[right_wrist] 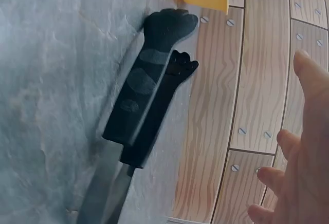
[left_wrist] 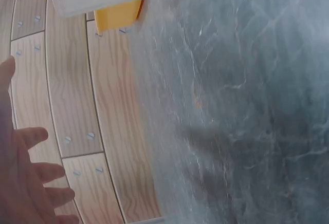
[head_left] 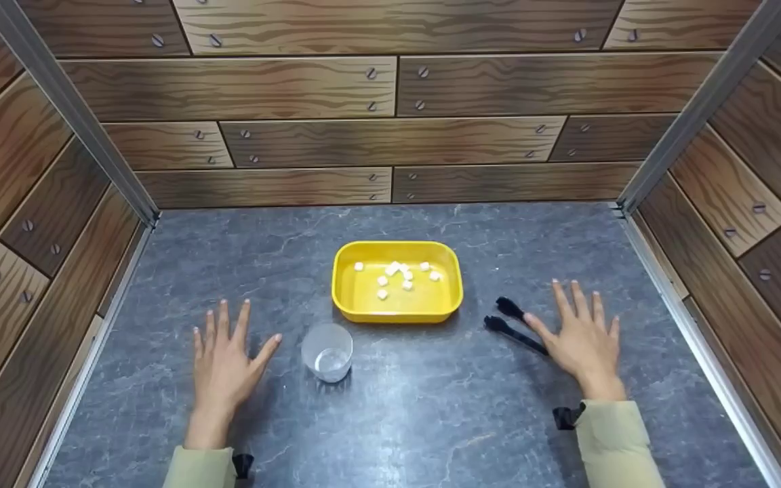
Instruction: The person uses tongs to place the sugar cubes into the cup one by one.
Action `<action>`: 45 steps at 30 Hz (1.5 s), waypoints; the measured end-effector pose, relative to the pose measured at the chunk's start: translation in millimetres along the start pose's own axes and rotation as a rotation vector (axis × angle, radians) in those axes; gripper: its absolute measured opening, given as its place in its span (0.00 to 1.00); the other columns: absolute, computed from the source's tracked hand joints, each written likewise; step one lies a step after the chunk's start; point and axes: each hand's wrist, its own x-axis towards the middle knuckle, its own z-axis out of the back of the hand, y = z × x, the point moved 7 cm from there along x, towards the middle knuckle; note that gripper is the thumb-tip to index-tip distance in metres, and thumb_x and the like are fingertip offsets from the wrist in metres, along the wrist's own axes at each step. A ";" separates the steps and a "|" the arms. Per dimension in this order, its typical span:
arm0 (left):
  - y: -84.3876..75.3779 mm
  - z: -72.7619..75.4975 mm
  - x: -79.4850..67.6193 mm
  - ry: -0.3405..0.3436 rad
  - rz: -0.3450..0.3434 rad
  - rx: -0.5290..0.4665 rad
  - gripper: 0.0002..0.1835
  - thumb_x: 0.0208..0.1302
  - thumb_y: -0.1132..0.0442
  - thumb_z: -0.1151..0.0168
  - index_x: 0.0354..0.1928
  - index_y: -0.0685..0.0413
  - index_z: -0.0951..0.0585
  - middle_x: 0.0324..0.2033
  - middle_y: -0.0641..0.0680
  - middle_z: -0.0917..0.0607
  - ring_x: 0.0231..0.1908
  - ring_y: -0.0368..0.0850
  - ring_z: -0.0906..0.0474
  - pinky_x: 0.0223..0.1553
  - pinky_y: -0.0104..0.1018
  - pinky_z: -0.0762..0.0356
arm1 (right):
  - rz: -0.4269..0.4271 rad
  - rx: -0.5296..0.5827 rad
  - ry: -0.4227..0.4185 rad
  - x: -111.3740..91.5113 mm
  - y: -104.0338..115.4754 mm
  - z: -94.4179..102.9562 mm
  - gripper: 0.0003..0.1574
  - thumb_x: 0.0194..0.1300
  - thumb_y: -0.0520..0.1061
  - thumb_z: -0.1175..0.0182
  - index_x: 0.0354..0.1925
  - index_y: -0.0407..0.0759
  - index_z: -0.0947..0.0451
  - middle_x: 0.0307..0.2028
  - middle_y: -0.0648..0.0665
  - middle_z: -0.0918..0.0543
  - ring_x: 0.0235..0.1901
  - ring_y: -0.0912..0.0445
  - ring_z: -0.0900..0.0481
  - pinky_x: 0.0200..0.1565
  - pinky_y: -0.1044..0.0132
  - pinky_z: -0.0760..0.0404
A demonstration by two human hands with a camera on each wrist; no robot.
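Observation:
In the head view a yellow tray (head_left: 397, 316) holds several small white cubes (head_left: 382, 294). A clear plastic cup (head_left: 327, 352) stands in front of the tray's left side. My left hand (head_left: 223, 369), fingers spread, is to the left of the cup and apart from it. My right hand (head_left: 584, 342), also spread and holding nothing, is just right of a pair of tongs (head_left: 516, 332). In the right wrist view the tongs (right_wrist: 139, 80) have black paw-shaped tips and metal arms; the hand (right_wrist: 303, 157) is apart from them. The head view hides their rear end behind the hand.
A dark grey marbled tabletop (head_left: 404, 413) lies under everything. Wood-patterned panels (head_left: 390, 142) rise at the back and on both sides, joined by metal corner posts (head_left: 78, 115). Metal strips (head_left: 695, 346) edge the sides.

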 end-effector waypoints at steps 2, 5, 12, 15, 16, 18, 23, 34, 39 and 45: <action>-5.4 -0.9 -3.6 0.000 -0.013 -0.002 0.49 0.63 0.26 0.53 0.76 0.51 0.42 0.74 0.68 0.50 0.72 0.68 0.58 0.70 0.63 0.65 | -0.002 0.012 0.006 -4.5 0.0 -3.3 0.56 0.65 0.79 0.57 0.79 0.58 0.60 0.76 0.35 0.56 0.72 0.31 0.66 0.61 0.25 0.70; -15.2 -2.7 -8.5 -0.009 -0.042 -0.010 0.49 0.62 0.26 0.51 0.75 0.52 0.41 0.73 0.67 0.46 0.71 0.68 0.53 0.70 0.62 0.60 | -0.010 0.035 0.014 -11.4 -1.4 -8.0 0.56 0.65 0.79 0.56 0.79 0.57 0.59 0.76 0.34 0.55 0.72 0.31 0.65 0.62 0.25 0.68; -36.2 -7.1 -13.7 -0.056 -0.115 -0.115 0.53 0.55 0.28 0.38 0.75 0.53 0.40 0.71 0.66 0.38 0.67 0.68 0.40 0.67 0.62 0.48 | -0.016 0.058 0.051 -21.4 -6.7 -18.6 0.61 0.61 0.80 0.53 0.79 0.54 0.59 0.73 0.29 0.52 0.70 0.28 0.57 0.61 0.24 0.59; -43.0 -11.2 -15.3 -0.052 -0.134 -0.180 0.55 0.52 0.29 0.35 0.75 0.53 0.40 0.70 0.64 0.36 0.65 0.68 0.37 0.64 0.64 0.42 | -0.020 0.077 0.061 -23.9 -11.3 -21.7 0.62 0.60 0.79 0.48 0.79 0.53 0.59 0.72 0.28 0.51 0.69 0.27 0.53 0.60 0.24 0.54; -44.8 -13.4 -15.7 -0.045 -0.135 -0.200 0.55 0.51 0.29 0.35 0.74 0.54 0.39 0.70 0.63 0.36 0.64 0.68 0.36 0.63 0.65 0.40 | -0.019 0.084 0.062 -24.5 -12.8 -22.7 0.62 0.60 0.77 0.45 0.79 0.54 0.59 0.72 0.27 0.50 0.68 0.27 0.52 0.59 0.24 0.52; -48.2 -17.8 -17.0 -0.029 -0.126 -0.233 0.56 0.50 0.29 0.33 0.74 0.54 0.39 0.69 0.63 0.35 0.63 0.68 0.35 0.60 0.65 0.36 | -0.011 0.083 0.057 -25.7 -15.3 -24.3 0.62 0.60 0.71 0.38 0.78 0.53 0.57 0.71 0.27 0.48 0.67 0.27 0.49 0.58 0.24 0.48; -53.8 -28.6 -19.1 0.003 -0.107 -0.306 0.59 0.45 0.31 0.28 0.74 0.55 0.39 0.68 0.64 0.34 0.64 0.65 0.34 0.59 0.62 0.32 | -0.019 0.078 0.076 -27.8 -23.6 -30.3 0.62 0.58 0.57 0.29 0.78 0.48 0.54 0.68 0.26 0.44 0.63 0.26 0.44 0.54 0.25 0.41; -60.6 -42.7 -21.5 0.062 -0.072 -0.397 0.65 0.37 0.35 0.22 0.74 0.57 0.42 0.67 0.65 0.33 0.64 0.63 0.34 0.62 0.58 0.33 | -0.143 0.085 0.167 -28.8 -47.4 -43.8 0.53 0.63 0.54 0.33 0.75 0.40 0.48 0.64 0.22 0.40 0.60 0.26 0.38 0.49 0.29 0.31; -63.2 -49.0 -19.7 0.087 -0.046 -0.425 0.64 0.37 0.40 0.19 0.74 0.59 0.42 0.67 0.65 0.33 0.65 0.62 0.34 0.62 0.57 0.33 | -0.151 0.059 0.168 -27.2 -49.0 -44.4 0.49 0.63 0.55 0.33 0.72 0.38 0.43 0.61 0.23 0.36 0.57 0.28 0.34 0.47 0.31 0.29; -65.4 -56.2 -19.1 0.098 -0.038 -0.486 0.62 0.38 0.46 0.17 0.73 0.60 0.41 0.68 0.64 0.34 0.66 0.62 0.36 0.64 0.56 0.36 | -0.133 0.055 0.186 -28.2 -49.0 -45.9 0.46 0.62 0.56 0.33 0.70 0.38 0.37 0.60 0.23 0.35 0.56 0.27 0.34 0.44 0.30 0.29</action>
